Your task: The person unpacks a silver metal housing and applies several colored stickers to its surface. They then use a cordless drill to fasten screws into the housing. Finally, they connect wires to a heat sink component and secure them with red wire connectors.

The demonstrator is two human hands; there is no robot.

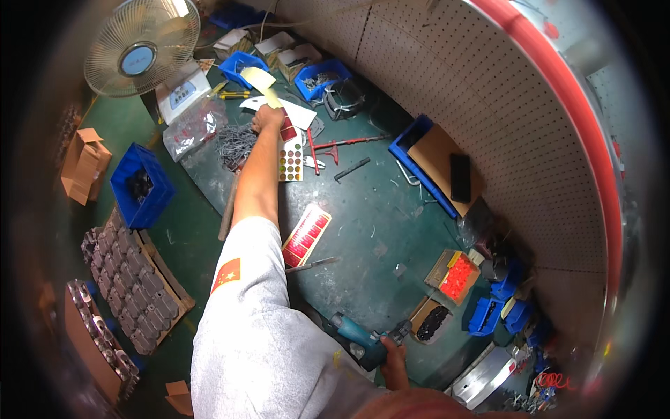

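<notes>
My left hand [267, 119] is stretched toward the far part of the green table, its fingers curled closed. What they hold, if anything, is hidden. Just beyond the knuckles is a yellow paper strip [264, 82]; a dark red label sheet [287, 128] lies right beside the hand. Under that is a white sheet of round stickers [290, 162]. A bundle of grey wire-like pieces [239, 145] sits left of the wrist. Low in the view, my right hand [395, 362] grips a teal cordless drill [357, 335], which points right.
A red-and-white label sheet [307, 236] and a red T-handled tool [335, 148] lie on the table. At right are a box of orange pieces [457, 276], a box of black pieces [433, 322] and a phone [460, 178] on cardboard. A fan [138, 59] stands far left.
</notes>
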